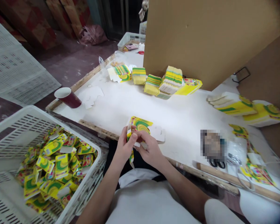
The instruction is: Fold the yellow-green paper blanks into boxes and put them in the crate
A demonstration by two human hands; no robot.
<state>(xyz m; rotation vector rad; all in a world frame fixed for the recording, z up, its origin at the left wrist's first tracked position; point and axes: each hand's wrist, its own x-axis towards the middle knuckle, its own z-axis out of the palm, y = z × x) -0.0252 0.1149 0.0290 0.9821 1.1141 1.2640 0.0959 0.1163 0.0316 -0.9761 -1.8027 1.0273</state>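
Observation:
Both hands are together at the table's front edge, around a small yellow and green printed carton [129, 133]. My left hand [125, 144] pinches it from the left, thumb on top. Curled fingers of my right hand [150, 148] meet it from the right, with a small white flap between the hands. Just beyond them, more yellow-green card [142, 124] lies on the white table [112, 107], with white flaps sticking out to the right. Part of the carton hangs below my left hand. The exact fingertip contact on the right is partly hidden.
A white basket [43, 112] of small yellow packs [62, 165] stands at the left. A dark red cup [71, 99] lies tilted near the table's left edge. Carton stacks [152, 84] stand before a cardboard panel [189, 40]; more cartons [233, 104] and black scissors [217, 164] are at right.

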